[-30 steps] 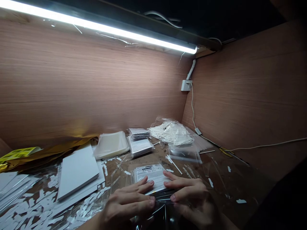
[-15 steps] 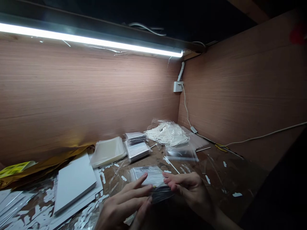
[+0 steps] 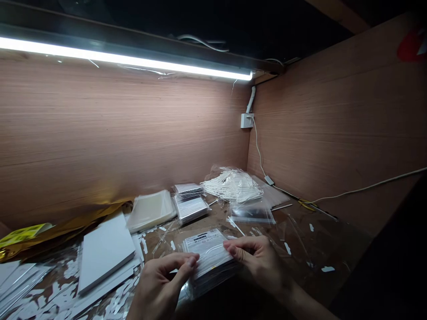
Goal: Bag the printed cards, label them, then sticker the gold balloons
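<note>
In front of me lies a stack of clear plastic packs point(image 3: 210, 251) with white printed cards inside and dark print near the top edge. My left hand point(image 3: 163, 282) is closed at the stack's left side, thumb and forefinger pinched at the edge of the top pack. On the opposite side, my right hand point(image 3: 255, 260) pinches the right edge of the same pack. The stack's lower front side is in shadow.
Behind the stack are small wrapped packs point(image 3: 191, 209) and clear sleeves point(image 3: 152, 211). White sticks in a clear bag point(image 3: 233, 186) lie by the corner. A white card stack point(image 3: 106, 253) and paper scraps point(image 3: 50, 293) are on the left. A white cable point(image 3: 363, 186) runs along the right wall.
My left hand has gone from outstretched fingers over the stack to a pinch at its left edge, uncovering more of the top pack. My right hand stays at the right edge.
</note>
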### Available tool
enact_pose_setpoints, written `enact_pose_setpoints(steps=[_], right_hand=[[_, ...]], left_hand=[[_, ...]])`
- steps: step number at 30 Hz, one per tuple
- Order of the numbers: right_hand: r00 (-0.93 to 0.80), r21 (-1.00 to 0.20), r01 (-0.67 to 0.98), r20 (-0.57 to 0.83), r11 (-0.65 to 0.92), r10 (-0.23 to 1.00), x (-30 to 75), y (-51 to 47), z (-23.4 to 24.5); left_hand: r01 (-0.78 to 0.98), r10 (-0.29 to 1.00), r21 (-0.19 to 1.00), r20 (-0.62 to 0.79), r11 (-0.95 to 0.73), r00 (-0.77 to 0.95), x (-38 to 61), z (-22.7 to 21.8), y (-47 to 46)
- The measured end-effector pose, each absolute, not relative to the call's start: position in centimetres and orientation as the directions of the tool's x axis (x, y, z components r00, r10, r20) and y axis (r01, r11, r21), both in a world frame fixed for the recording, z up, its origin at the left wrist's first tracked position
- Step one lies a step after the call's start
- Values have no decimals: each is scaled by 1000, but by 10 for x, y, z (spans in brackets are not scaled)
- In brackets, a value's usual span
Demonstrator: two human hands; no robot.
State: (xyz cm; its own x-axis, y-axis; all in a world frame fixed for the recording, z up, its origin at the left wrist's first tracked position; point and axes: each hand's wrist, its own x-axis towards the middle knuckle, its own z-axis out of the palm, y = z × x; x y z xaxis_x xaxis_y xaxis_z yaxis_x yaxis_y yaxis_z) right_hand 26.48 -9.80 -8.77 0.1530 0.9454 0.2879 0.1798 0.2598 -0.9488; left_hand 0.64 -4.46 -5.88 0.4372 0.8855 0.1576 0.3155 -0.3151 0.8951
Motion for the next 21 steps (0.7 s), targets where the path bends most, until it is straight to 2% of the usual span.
enact_pose_setpoints(steps=[9,12,17,21], right_hand=[[312,-992,97,110,83,944,255,-97,-117],[351,-995,86,78,50,933,257,-94,-124],[358,-997,9,71,72,931,260,-91,-130],[378,-993,-44,85,110,922,260,-91,-133]], left_hand=[[318,949,948,-72,-31,307,7,-95,-45],[285,939,957,-140,47,315,6,-101,-39],[281,898,958,-170,55,405,9,-92,-28],[256,875,948,-281,189,395,9,-94,-16]])
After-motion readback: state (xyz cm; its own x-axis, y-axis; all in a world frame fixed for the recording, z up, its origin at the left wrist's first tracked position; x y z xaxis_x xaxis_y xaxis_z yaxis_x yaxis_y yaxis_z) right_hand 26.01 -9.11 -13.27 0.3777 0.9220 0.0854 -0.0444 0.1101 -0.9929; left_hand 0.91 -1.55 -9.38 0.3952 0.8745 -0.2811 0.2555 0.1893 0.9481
